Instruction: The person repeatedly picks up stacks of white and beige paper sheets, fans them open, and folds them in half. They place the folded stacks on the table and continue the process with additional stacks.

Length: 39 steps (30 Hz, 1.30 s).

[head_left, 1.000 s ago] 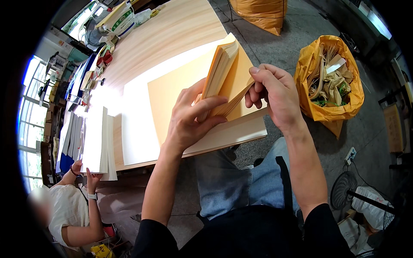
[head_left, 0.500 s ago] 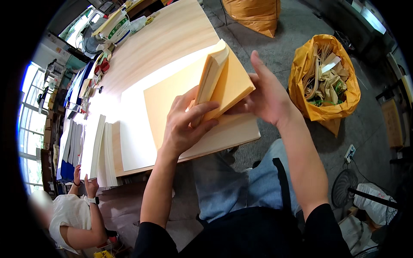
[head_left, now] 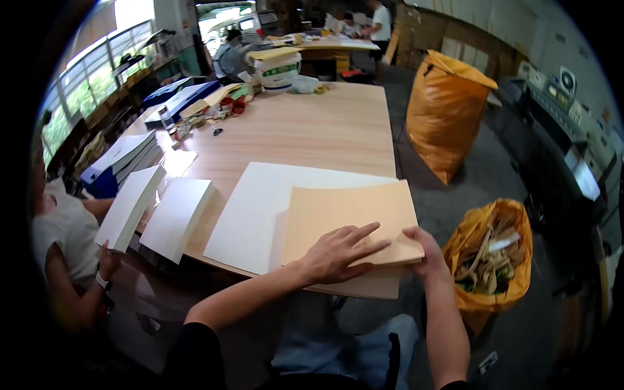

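Note:
A stack of pale orange paper [head_left: 348, 207] lies near the table's front right corner, its sheets level. Fingers spread, my left hand [head_left: 335, 255] rests flat on top of the stack towards its near side. My right hand [head_left: 430, 255] grips the stack's right edge near the front corner, thumb above and the other fingers partly hidden beneath. Under the orange paper is a larger white stack of sheets [head_left: 257, 195], which reaches out to the left and juts past the table's front edge.
Left of me a person in a white top [head_left: 73, 218] handles a thick white paper block [head_left: 130, 205], beside another white block [head_left: 174, 218]. A white bucket [head_left: 278, 70] and clutter line the table's [head_left: 325, 136] far left. At right stand an orange sack [head_left: 445, 117] and an open scrap bag [head_left: 520, 266].
The bent-up part of the orange stack has come down flat. My left hand has gone from pinching it to lying on top; my right hand has closed on the right edge. The view has tilted up.

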{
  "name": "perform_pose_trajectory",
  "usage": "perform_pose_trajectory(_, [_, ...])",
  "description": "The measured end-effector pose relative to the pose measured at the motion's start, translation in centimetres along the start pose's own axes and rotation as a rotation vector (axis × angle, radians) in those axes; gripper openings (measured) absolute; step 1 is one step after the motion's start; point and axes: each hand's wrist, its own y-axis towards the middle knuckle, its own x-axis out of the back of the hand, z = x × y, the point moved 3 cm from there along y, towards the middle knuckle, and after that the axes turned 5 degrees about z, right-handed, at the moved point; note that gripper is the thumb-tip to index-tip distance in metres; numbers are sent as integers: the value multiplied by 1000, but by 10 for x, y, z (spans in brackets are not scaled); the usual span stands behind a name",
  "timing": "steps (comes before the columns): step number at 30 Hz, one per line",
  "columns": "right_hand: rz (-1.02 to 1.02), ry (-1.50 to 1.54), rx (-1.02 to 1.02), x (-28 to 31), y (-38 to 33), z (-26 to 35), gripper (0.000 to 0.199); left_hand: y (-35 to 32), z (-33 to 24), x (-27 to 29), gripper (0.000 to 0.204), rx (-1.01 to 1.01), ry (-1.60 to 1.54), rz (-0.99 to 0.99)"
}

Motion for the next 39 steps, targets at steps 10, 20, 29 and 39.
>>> perform_pose_trajectory(10, [74,-231,412,-71,-39,27,44,-77,103,68,57,870,-836,-814])
perform_pose_trajectory(20, [221,-491,558,3,-23,46,34,-73,80,93,29,429,-1286,-405])
perform_pose_trajectory(29, [-62,-686,598,-13,-13,3,39,-86,84,65,43,545,-1215,-491])
perform_pose_trajectory(39, [-208,-556,876,-42,-9,-13,48,-78,72,43,41,612,-1146,-885])
